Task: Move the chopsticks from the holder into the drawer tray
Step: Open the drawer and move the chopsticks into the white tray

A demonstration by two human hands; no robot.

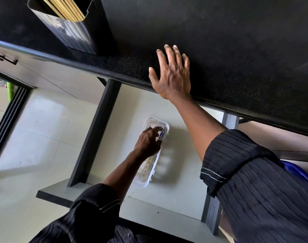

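Note:
A black chopstick holder [76,32] stands on the dark counter at the upper left, with several pale wooden chopsticks [65,7] in it. Below the counter edge a drawer [167,195] is pulled out. A white plastic tray [144,183] lies in it. My left hand [148,142] is inside the tray, fingers curled around the blue-patterned ends of a few chopsticks [146,167] that lie along the tray. My right hand [172,74] rests flat on the counter edge with fingers spread, holding nothing, to the right of the holder.
The black speckled counter [228,41] fills the upper right. Dark drawer side rails [95,132] frame the pale drawer floor. Pale floor tiles and a dark door track [7,118] lie at the left. A blue object [297,171] peeks out behind my right sleeve.

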